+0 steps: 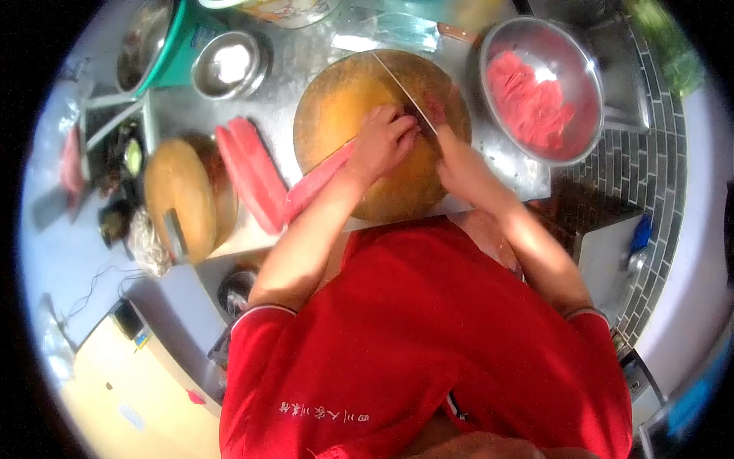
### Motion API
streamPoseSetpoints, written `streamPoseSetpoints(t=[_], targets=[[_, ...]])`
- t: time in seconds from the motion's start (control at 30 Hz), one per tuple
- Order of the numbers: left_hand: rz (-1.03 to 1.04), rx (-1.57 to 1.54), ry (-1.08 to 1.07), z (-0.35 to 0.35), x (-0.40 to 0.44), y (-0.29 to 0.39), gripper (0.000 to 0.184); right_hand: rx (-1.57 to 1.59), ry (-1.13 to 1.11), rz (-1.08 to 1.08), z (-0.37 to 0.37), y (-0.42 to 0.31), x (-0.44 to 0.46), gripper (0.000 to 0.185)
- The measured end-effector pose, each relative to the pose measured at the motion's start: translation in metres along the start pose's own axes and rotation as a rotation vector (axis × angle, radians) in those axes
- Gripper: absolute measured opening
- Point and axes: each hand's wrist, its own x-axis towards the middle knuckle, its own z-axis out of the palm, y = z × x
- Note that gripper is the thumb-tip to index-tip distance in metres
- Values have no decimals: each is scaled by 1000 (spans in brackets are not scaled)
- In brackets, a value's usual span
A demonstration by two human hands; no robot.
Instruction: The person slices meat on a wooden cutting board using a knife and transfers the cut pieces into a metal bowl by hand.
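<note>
On the round wooden board point(336, 99), my left hand point(380, 143) presses with bent fingers on the end of a long strip of red meat point(317, 182). The strip runs down and left off the board. My right hand point(461, 164) is closed round the handle of a knife, whose blade point(401, 86) stands nearly upright beside my left fingertips. Some cut meat point(436, 109) lies just right of the blade. Two more long pieces of meat point(250, 164) rest on the metal table, left of the board.
A steel bowl of sliced meat point(489, 46) stands right of the board. Behind lies a cleaver with a wooden handle point(457, 31). Small steel bowls point(227, 66) are at the back left, near a green tub point(170, 53). Another round board point(180, 200) leans at the left.
</note>
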Motion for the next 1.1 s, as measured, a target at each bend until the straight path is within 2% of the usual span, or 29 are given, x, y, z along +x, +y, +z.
streamPoseSetpoints(t=[0.03,0.13,0.23,0.33,0.43,0.67,0.77,0.87,0.97,1.1], targets=[[3,2,-14,-1,1,0,21,31,-50,83,-3,-12,14,32],[-13,-44,-7,3,-1,-7,20,65,138,-100,14,14,14,27],[7,90,-35,-10,1,4,19,-4,81,-20,19,16,-6,27],[29,51,32,-5,0,-1,20,70,-16,66,5,33,-56,28],[37,5,77,2,-2,-5,21,-41,-12,63,-13,26,-65,29],[51,23,8,-3,0,-5,21,-81,-11,45,-22,-5,-83,31],[53,5,17,-2,3,-9,20,13,12,-5,-19,2,-77,28],[37,17,37,-1,-1,-8,18,59,-33,49,-4,-5,-10,32],[54,30,38,-3,1,-8,21,30,10,-26,10,2,18,32],[-20,-16,17,-7,1,-5,26,-20,-8,11,-1,-2,-25,30]])
